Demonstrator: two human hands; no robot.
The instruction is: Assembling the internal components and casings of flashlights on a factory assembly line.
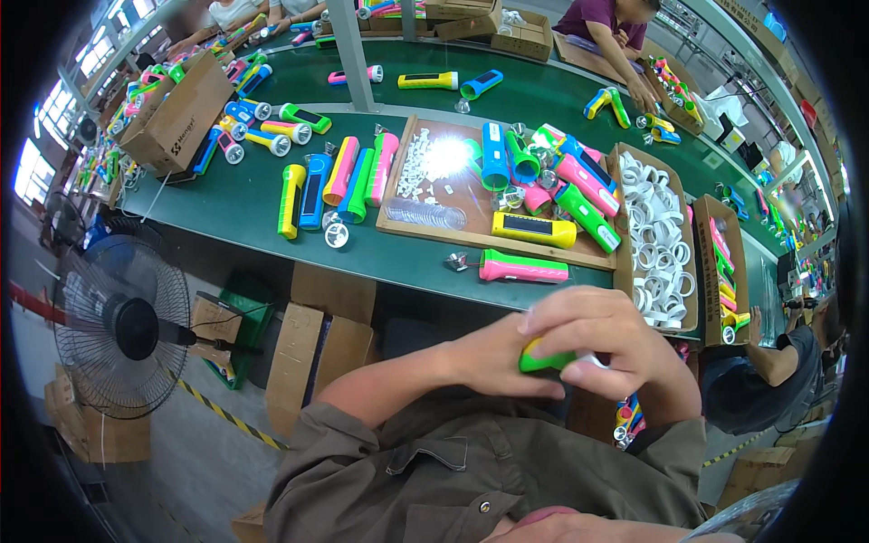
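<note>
Close in front of my body I hold a green and yellow flashlight (pixel 540 358) in both hands, mostly hidden by the fingers. My left hand (pixel 493 356) is closed around one end of it. Over the other end curls my right hand (pixel 605 337), its fingers bent and gripping. A bit of a white ring (pixel 594 360) shows between the right fingers and thumb. Just beyond my hands, a pink and green flashlight (pixel 523 267) lies at the bench edge, its reflector loose on a wire.
A wooden tray (pixel 425 231) on the green bench (pixel 253 199) holds small white parts, clear lenses, flashlights and a lit lamp. Beside it stands a carton of white rings (pixel 656 235). Several flashlights lie left. A floor fan (pixel 127 317) stands at left; another person (pixel 615 36) works across.
</note>
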